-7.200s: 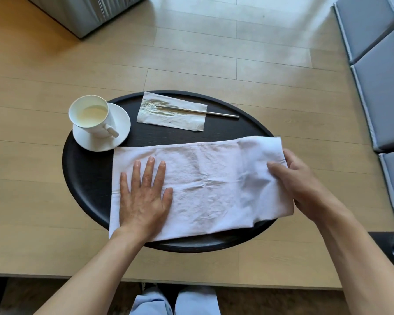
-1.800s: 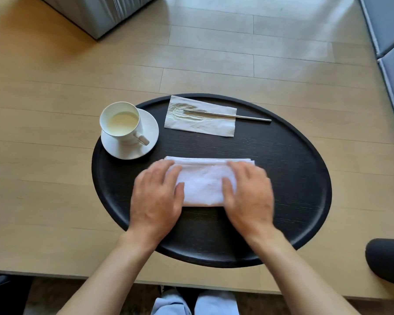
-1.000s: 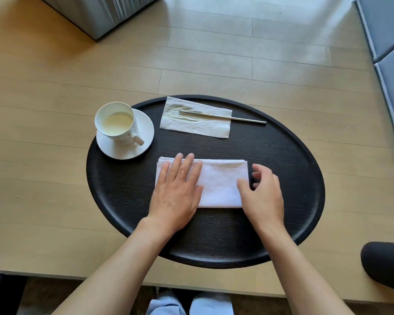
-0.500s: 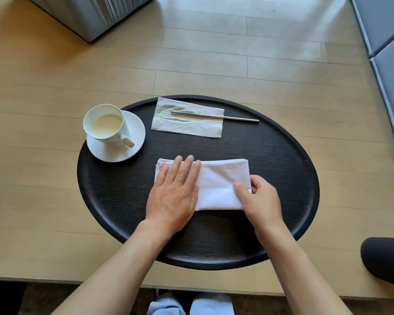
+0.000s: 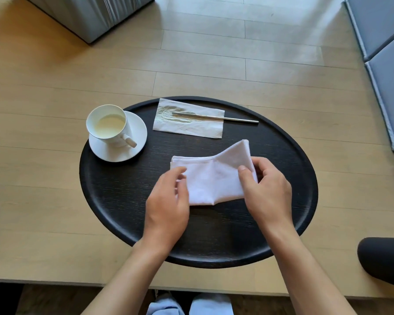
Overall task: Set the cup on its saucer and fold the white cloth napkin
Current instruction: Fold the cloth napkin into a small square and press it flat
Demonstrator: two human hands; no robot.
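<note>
Napkin [image 5: 214, 180], white cloth, folded to a small thick rectangle, lying near the middle of the black oval tray [image 5: 114, 201]; right end lifted off the tray and peaked upward, left end flat with its layered edges showing.

Right hand [image 5: 266, 189]: closed in a pinch on the raised right end of the napkin, thumb on the near face, fingers behind the cloth.

Left hand [image 5: 168, 201]: loosely curled, fingers bent at the napkin's left near edge and touching the cloth; whether it actually grips the cloth cannot be told.

Cup [image 5: 108, 126], white, upright, handle turned toward the right and near side, pale liquid inside; seated on the saucer [image 5: 137, 133], white, round, at the left far part of the tray and overlapping its rim.

Paper napkin [image 5: 187, 126], thin, rectangular, flat at the far side of the tray, well apart from the cloth one. Metal straw [image 5: 237, 119], slender, lying across the paper napkin with its right end reaching past the paper onto the tray.

Table [image 5: 43, 189], light wood, carrying the tray.

Surroundings: grey cushions [image 5: 387, 53] at the right edge; grey upholstered piece [image 5: 93, 14] at the far left; dark rounded object [image 5: 384, 260] at the near right.
</note>
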